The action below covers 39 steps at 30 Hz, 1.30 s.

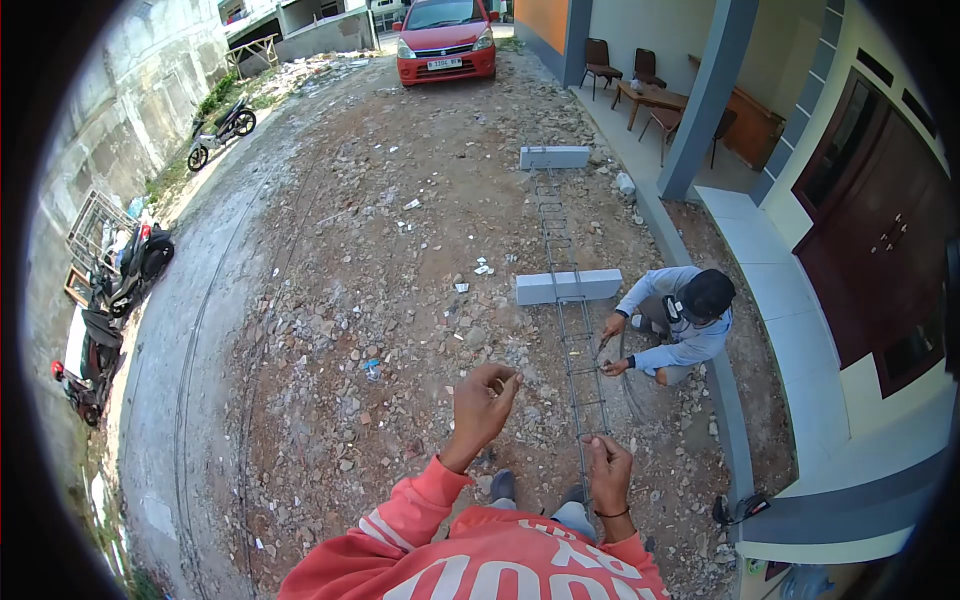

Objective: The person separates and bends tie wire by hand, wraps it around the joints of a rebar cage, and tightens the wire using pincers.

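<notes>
My left hand [485, 408] is raised over the rubble ground, left of a long steel rebar frame [584, 372]. Its fingers are curled with thumb and index together; anything between them is too small to make out. My right hand [609, 474] is closed, thumb and fingertips pinched on the near part of the frame. The frame runs away from me across two pale grey blocks, a nearer one [535, 289] and a farther one [555, 157]. A crouching co-worker [690, 320] at its right side has both hands by its rods.
Thin wires lie beside the co-worker. A raised kerb [728, 430] and tiled porch [790, 300] border the right side. Behind are a red car [445, 45] and, at left, parked motorbikes [138, 262]. Long rods lie along the left ground. Broken stones cover the soil around my feet.
</notes>
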### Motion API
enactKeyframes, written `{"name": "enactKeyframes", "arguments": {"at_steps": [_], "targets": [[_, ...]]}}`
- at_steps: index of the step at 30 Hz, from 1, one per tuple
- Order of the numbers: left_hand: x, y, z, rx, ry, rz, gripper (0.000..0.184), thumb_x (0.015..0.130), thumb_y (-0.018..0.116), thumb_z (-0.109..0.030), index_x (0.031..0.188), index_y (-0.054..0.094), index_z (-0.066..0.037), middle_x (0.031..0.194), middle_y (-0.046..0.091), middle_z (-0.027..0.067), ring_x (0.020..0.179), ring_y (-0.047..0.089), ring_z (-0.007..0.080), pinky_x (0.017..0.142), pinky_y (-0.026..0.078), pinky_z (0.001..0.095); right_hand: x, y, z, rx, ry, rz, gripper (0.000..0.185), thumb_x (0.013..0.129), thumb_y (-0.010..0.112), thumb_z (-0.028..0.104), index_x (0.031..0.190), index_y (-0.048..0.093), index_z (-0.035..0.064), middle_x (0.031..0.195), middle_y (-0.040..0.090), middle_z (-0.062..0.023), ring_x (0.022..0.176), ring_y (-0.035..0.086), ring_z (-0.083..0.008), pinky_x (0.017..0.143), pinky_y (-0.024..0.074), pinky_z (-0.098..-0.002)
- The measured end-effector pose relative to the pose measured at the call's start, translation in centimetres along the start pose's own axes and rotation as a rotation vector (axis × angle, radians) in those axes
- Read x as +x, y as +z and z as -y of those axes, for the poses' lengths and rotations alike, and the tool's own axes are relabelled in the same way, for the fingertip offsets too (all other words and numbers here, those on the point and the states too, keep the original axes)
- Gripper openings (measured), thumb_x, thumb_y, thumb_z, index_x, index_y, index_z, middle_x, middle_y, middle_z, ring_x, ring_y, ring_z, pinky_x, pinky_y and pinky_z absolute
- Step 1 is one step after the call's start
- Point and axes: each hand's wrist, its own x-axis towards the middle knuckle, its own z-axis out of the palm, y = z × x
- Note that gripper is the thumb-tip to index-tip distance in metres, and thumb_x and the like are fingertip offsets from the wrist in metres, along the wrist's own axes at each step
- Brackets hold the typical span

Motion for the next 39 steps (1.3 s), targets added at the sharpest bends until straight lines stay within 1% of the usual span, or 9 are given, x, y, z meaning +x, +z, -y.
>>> {"name": "enactKeyframes", "arguments": {"at_steps": [1, 2, 5, 7, 10, 18, 22, 29, 39], "targets": [[-0.8, 1.0, -0.1, -0.288, -0.319, 0.277, 0.026, 0.096, 0.058, -0.028, 0.108, 0.066, -0.007, 0.089, 0.063, 0.0071, 0.081, 0.059, 0.0187, 0.069, 0.048, 0.0332, 0.3, 0.2, 0.4, -0.065, -0.047, -0.009, 0.027, 0.1, 0.054, 0.021, 0.097, 0.069, -0.0015, 0.059, 0.041, 0.0078, 0.05, 0.034, -0.0027, 0.047, 0.0243, -0.0242], [-1.7, 2.3, -0.4, -0.287, -0.325, 0.26, 0.026, 0.096, 0.058, -0.028, 0.108, 0.066, -0.007, 0.089, 0.063, 0.0071, 0.081, 0.059, 0.0187, 0.069, 0.048, 0.0332, 0.6, 1.0, 0.5, -0.067, -0.052, 0.008, 0.027, 0.1, 0.054, 0.021, 0.097, 0.069, -0.0015, 0.059, 0.041, 0.0078, 0.05, 0.034, -0.0027, 0.047, 0.0243, -0.0242], [-2.2, 4.4, -0.5, -0.865, -0.563, 0.288, 0.036, 0.103, 0.047, -0.034, 0.115, 0.061, -0.004, 0.086, 0.062, 0.004, 0.073, 0.06, 0.0141, 0.065, 0.049, 0.0299, 0.6, 3.9, 1.0, -0.121, -0.339, 0.074, 0.028, 0.099, 0.054, 0.02, 0.096, 0.07, -0.0024, 0.06, 0.043, 0.0068, 0.051, 0.036, -0.0034, 0.047, 0.026, -0.025], [-0.9, 3.6, -0.1, -1.224, -0.724, -0.046, 0.038, 0.105, 0.041, -0.035, 0.117, 0.057, -0.002, 0.081, 0.057, -0.0004, 0.067, 0.055, 0.0118, 0.062, 0.046, 0.0279, -0.4, 4.8, 1.1, -0.06, -0.051, 0.296, 0.026, 0.1, 0.054, 0.02, 0.1, 0.07, -0.0015, 0.062, 0.045, 0.0054, 0.052, 0.037, -0.0032, 0.048, 0.0273, -0.0236], [2.3, -0.2, 1.8, -1.517, -0.61, -0.331, 0.039, 0.106, 0.038, -0.034, 0.114, 0.056, 0.0, 0.065, 0.031, -0.0042, 0.053, 0.029, 0.0059, 0.046, 0.029, 0.0225, -1.5, 5.2, 1.1, 0.213, 0.194, 0.482, 0.024, 0.1, 0.055, 0.018, 0.105, 0.068, -0.0016, 0.064, 0.045, 0.0048, 0.054, 0.037, -0.0031, 0.048, 0.0271, -0.0219], [5.7, -8.8, 4.9, -1.692, -0.273, -0.611, 0.045, 0.106, 0.033, -0.037, 0.122, 0.052, 0.0, 0.063, 0.03, -0.0037, 0.052, 0.029, 0.0071, 0.045, 0.027, 0.0232, -1.8, 2.7, 1.8, 0.322, 0.39, 0.658, 0.024, 0.099, 0.057, 0.016, 0.109, 0.067, -0.0027, 0.065, 0.043, 0.0063, 0.052, 0.034, -0.0023, 0.046, 0.0254, -0.0205], [6.0, -7.1, 2.8, -1.517, -0.37, -0.657, 0.043, 0.105, 0.036, -0.038, 0.125, 0.053, -0.003, 0.068, 0.035, -0.0023, 0.054, 0.031, 0.0087, 0.048, 0.029, 0.0236, -1.7, 3.4, 2.6, 0.34, 0.43, 0.622, 0.023, 0.099, 0.057, 0.016, 0.11, 0.067, -0.0015, 0.063, 0.042, 0.0078, 0.052, 0.034, -0.0015, 0.045, 0.0264, -0.0198], [1.7, 0.2, 1.5, -1.521, -0.534, -0.307, 0.039, 0.106, 0.036, -0.038, 0.106, 0.054, -0.004, 0.064, 0.03, -0.0045, 0.05, 0.025, 0.0063, 0.043, 0.022, 0.0231, -0.6, 4.3, 3.3, 0.291, 0.372, 0.559, 0.027, 0.099, 0.055, 0.017, 0.114, 0.065, -0.0034, 0.064, 0.041, 0.0061, 0.052, 0.033, -0.003, 0.046, 0.0247, -0.0199], [5.9, -7.6, 7.6, -1.723, -0.437, -0.54, 0.03, 0.106, 0.038, -0.028, 0.113, 0.056, -0.004, 0.059, 0.023, -0.0049, 0.047, 0.021, 0.0062, 0.04, 0.019, 0.0237, -2.4, 1.8, 3.0, 0.088, 0.131, 0.635, 0.031, 0.1, 0.055, 0.021, 0.116, 0.065, -0.0035, 0.063, 0.041, 0.007, 0.053, 0.032, -0.0027, 0.048, 0.0243, -0.0221]]}}
